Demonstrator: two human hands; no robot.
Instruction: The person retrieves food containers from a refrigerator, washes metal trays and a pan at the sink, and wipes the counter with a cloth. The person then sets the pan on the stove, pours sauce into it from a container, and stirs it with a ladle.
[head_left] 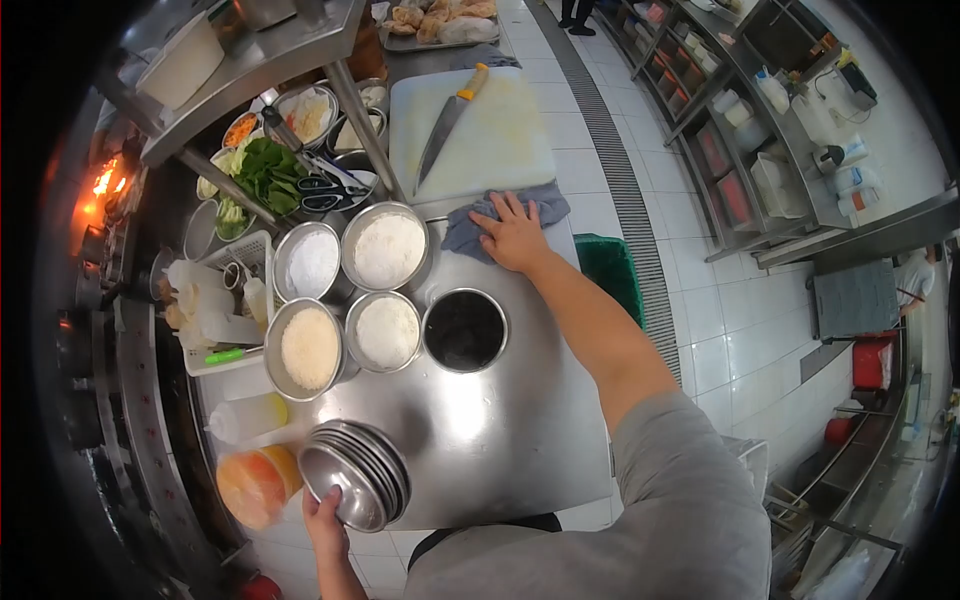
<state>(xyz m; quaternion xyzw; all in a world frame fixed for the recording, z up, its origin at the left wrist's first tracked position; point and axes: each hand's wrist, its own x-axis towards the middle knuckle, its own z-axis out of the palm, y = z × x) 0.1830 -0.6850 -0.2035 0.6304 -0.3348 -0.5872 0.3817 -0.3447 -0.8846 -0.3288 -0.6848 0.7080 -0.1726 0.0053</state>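
My right hand (515, 232) lies flat with fingers spread on a grey-blue cloth (463, 238), by the near edge of the white cutting board (480, 160). A knife (445, 130) with a yellow handle rests on that board. At the table's near left corner my left hand (324, 515) grips a tilted stack of metal bowls (355, 475); its thumb is over the nearest rim and the other fingers are hidden. Between the hands stand a round container of dark contents (466, 330) and several metal pots with white or pale powder, one of them a pot of yellowish crumbs (310, 346).
A plastic basket of bottles (228, 310) and an orange-filled container (258, 487) line the left side. Beyond are leafy greens (268, 175) and scissors (325, 192), under a steel shelf (250, 85). Flames (108, 178) burn far left. A green bin (610, 275) stands right of the table.
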